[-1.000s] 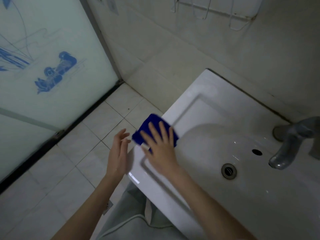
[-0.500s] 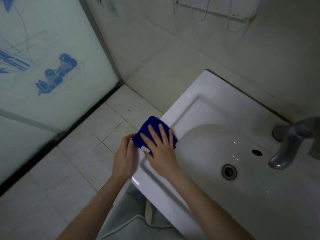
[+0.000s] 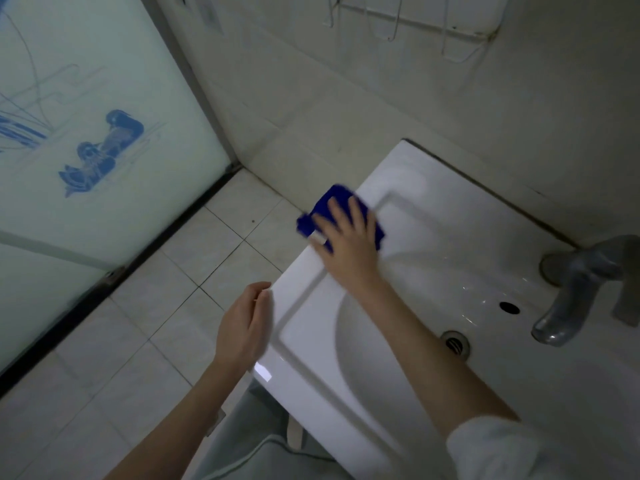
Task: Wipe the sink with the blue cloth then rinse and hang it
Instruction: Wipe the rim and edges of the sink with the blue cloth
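A folded blue cloth (image 3: 334, 202) lies on the left rim of the white sink (image 3: 433, 202), near its far left corner. My right hand (image 3: 348, 237) presses flat on the cloth with fingers spread, covering most of it. A small white tag shows under my thumb. My left hand (image 3: 244, 325) hovers beside the sink's left edge near the front corner, fingers loosely curled, holding nothing.
A grey faucet (image 3: 575, 296) stands at the right, over the basin with its drain (image 3: 455, 342) and overflow hole (image 3: 509, 307). A white wire rack (image 3: 415, 22) hangs on the tiled wall above. A frosted glass door (image 3: 86, 150) and tiled floor (image 3: 173, 323) lie to the left.
My right hand has slid the cloth along the left rim toward the far corner. My left hand has let go of the cloth's edge and stayed near the front corner.
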